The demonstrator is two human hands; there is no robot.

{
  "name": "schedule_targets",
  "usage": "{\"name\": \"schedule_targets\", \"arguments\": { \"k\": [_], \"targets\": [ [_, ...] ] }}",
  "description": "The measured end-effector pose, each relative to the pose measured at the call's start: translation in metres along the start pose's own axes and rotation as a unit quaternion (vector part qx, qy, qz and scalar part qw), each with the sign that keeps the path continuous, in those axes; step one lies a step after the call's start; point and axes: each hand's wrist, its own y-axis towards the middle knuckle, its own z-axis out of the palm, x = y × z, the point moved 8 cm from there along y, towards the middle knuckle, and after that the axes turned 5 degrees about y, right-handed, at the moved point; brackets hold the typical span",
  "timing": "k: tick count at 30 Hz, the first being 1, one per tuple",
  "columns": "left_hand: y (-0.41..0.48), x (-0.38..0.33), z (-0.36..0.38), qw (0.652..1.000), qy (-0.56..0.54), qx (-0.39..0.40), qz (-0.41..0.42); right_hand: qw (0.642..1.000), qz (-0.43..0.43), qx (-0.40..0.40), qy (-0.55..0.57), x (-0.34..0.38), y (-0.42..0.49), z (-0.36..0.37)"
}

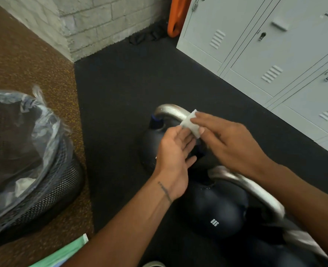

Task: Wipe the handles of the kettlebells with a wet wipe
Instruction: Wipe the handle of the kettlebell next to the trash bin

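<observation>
**A:** Where is the wet wipe (190, 123)?

**B:** It's between your two hands, folded into a small white pad. It sits over the far kettlebell (153, 139), at the right end of its silver handle (170, 110). I cannot tell whether it touches the metal.

**A:** Which hand has hold of it?

**B:** Your right hand (230, 139) pinches it, with the fingers laid on top and the thumb below. Your left hand (172, 157) lies palm up with the fingers nearly straight. Only their tips touch the wipe's near edge, so that hand grips nothing.

**A:** And the other weight?

**B:** The near kettlebell (213, 209) stands just beside the far one, closer to you. The near handle (246, 187) passes under your right wrist. Both stand on the black floor mat (120, 83). A mesh bin (59, 191) with a plastic liner is on your left, and grey lockers (274, 54) are on your right.
</observation>
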Motion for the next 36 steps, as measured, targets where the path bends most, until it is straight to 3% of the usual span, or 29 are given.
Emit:
{"name": "schedule_targets", "arguments": {
  "k": [3,5,7,9,15,23,31,36],
  "targets": [
    [0.005,-0.002,0.009,0.999,-0.04,0.007,-0.007,0.989,0.127,-0.06,0.043,-0.021,-0.003,-0.02],
    [0.013,-0.003,0.008,0.998,-0.063,0.007,-0.01,0.968,0.243,-0.027,0.061,-0.046,-0.01,-0.015],
    [0.025,-0.007,0.003,0.997,-0.072,0.008,0.002,0.95,0.3,0.028,0.078,-0.061,-0.018,-0.004],
    [0.031,-0.008,-0.002,0.998,-0.061,0.015,0.02,0.951,0.298,0.057,0.065,-0.062,-0.02,0.002],
    [0.022,0.014,-0.007,0.998,-0.025,0.049,0.029,0.958,0.279,0.047,0.045,-0.06,-0.019,0.001],
    [0.039,0.026,-0.01,0.996,0.018,0.077,0.042,0.917,0.338,-0.029,0.21,-0.078,-0.028,0.006],
    [0.058,0.014,0.003,0.992,0.002,0.111,0.066,0.905,0.338,-0.053,0.252,-0.079,-0.027,0.008],
    [0.054,0.022,-0.007,0.988,0.049,0.113,0.093,0.893,0.353,-0.053,0.273,-0.084,-0.028,0.008]
  ]
}}
